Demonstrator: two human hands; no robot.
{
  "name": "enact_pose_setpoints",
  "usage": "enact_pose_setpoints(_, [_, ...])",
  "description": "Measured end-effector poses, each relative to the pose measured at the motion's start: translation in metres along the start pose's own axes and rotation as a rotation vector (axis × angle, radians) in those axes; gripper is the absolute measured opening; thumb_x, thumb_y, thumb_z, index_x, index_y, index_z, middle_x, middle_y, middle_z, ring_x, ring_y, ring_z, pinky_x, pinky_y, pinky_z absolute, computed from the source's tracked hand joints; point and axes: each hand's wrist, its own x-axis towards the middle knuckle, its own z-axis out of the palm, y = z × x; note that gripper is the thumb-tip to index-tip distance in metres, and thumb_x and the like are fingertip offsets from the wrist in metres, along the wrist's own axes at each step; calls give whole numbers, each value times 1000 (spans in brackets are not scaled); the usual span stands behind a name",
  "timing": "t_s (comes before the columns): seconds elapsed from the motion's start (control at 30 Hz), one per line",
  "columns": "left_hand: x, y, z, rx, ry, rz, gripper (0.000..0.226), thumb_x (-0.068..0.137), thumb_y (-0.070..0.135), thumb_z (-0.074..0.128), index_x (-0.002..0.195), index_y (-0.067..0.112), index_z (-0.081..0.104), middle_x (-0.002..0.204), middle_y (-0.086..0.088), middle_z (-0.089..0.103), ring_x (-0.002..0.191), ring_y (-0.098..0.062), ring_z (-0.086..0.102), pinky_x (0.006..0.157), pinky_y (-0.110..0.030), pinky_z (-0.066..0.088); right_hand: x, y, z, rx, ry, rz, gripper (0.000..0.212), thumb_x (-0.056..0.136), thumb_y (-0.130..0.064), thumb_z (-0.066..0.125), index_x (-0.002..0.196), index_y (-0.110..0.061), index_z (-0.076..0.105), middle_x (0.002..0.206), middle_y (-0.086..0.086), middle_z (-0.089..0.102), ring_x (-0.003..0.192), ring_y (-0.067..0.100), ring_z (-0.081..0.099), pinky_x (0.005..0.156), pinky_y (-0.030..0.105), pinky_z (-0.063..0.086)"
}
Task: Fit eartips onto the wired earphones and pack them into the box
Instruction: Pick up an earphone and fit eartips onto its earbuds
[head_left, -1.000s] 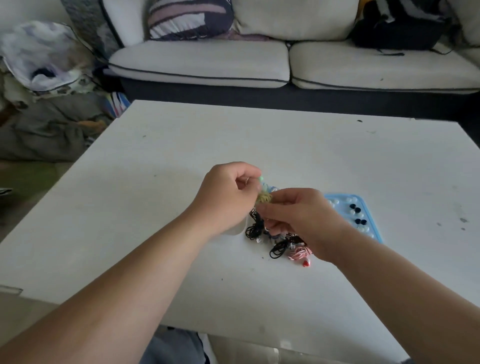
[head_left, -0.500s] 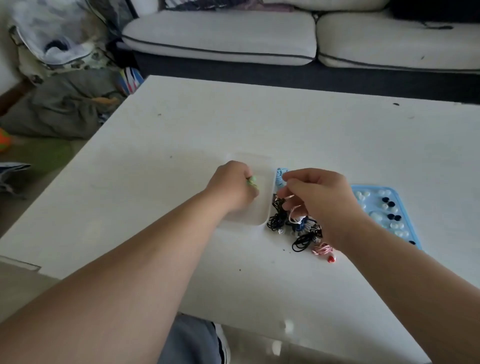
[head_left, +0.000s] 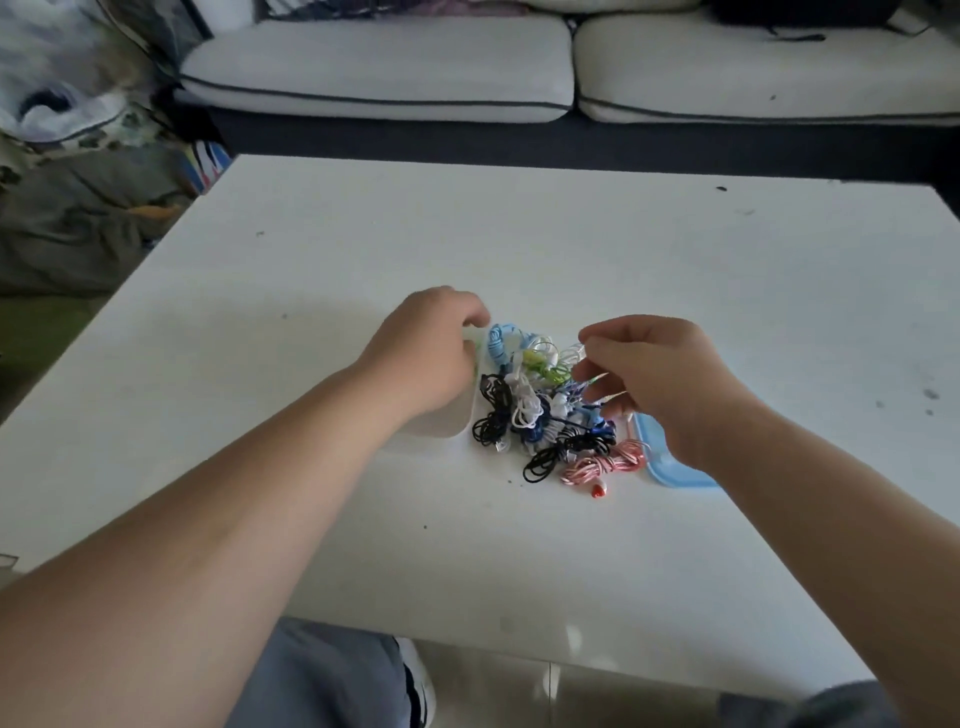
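So the earphones (head_left: 545, 410) are all dumped in one tangled pile near the middle of the table (head_left: 571, 249), slightly toward the near side. A few bundles can be picked out: a light blue cable (head_left: 501, 340) at the far left of the pile, a green cable (head_left: 545, 370) just behind the middle, black coils (head_left: 493, 410) along the left edge, and a red-and-white bundle (head_left: 605, 464) at the near right corner with a small red bit just beside it.

The box (head_left: 447, 423) is a pale see-through one, set right against the left edge of the pile. Most of it is covered by the left hand (head_left: 431, 358), which is lowered into it knuckles up with the fingers curled under. Whether anything is gripped in there can't be told, since the fingertips are hidden; a faint hint of green is seen beside them, but that's it.

The right hand (head_left: 660, 379) is held over the right side of the pile, fingers loosely bent, thumb and forefinger apart. Nothing is plainly grasped, though clear loops of cable lie right at the fingertips.

A blue tray (head_left: 675, 470) is mostly hidden under the right wrist; only its near left corner is seen.

Further out, a white sofa (head_left: 379, 57) is lined up along the far side of the table, and a heap of clothes (head_left: 78, 223) is piled on the floor to the left.
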Motion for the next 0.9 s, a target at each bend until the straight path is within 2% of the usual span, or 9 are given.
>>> enact_pose_setpoints(0.13, [-12,27,12,120,-192,199,42,86,8,62,120,31,72,119,2,66,111,-22,62,94,-36,52,-4,3,-2,-216,-72,4,16,95,-8,58,94,-13,73,70,5,75,57,18,67,52,32,56])
enact_pose_setpoints(0.27, [-9,31,32,328,-283,300,56,82,0,59,123,37,71,121,3,65,123,-24,52,93,-36,40,-7,9,-1,-345,-136,24,22,93,-10,53,99,-24,70,76,2,78,66,22,74,73,48,63])
enact_pose_setpoints(0.4, [2,37,28,336,-265,330,37,85,10,64,112,33,73,110,4,67,117,-24,53,88,-36,37,-8,12,-8,-353,-163,37,24,95,-12,53,107,-27,68,82,2,79,77,32,75,82,55,60])
enact_pose_setpoints(0.47, [5,38,15,228,-193,320,20,85,25,69,104,29,76,103,5,72,109,-25,59,90,-38,46,-9,11,-11,-363,-175,29,24,95,-12,56,109,-28,67,83,3,79,85,37,74,82,56,59])
enact_pose_setpoints(0.53, [5,40,-1,44,-84,251,11,85,34,74,93,27,77,94,7,74,97,-22,66,84,-39,52,-10,9,-12,-359,-180,16,24,93,-14,62,111,-28,67,84,6,78,77,35,73,79,51,61])
enact_pose_setpoints(0.6, [1,46,-15,-115,51,157,15,87,38,76,87,24,71,82,6,72,82,-17,68,73,-36,54,-11,7,-12,-331,-180,-23,27,90,-17,71,115,-28,67,91,5,77,67,21,67,72,44,61])
enact_pose_setpoints(0.67, [-3,60,-27,-248,144,80,22,92,38,72,88,17,65,78,0,71,72,-15,68,68,-34,52,-12,5,-12,-245,-169,-75,39,86,-19,79,121,-29,66,102,-2,74,70,16,68,74,41,61])
enact_pose_setpoints(0.77, [-10,78,-35,-562,104,-68,26,98,33,65,93,8,62,80,-8,77,71,-22,76,63,-37,53,-12,2,-15,-37,-214,-128,67,69,-22,88,130,-29,63,120,-7,67,93,13,73,88,38,60])
enact_pose_setpoints(0.9, [-15,92,-36,-977,-32,-187,13,99,15,60,88,10,58,80,-17,76,69,-31,75,58,-34,47,-13,0,-19,148,-378,-193,61,72,-8,76,131,-17,65,129,3,70,119,26,68,102,45,54])
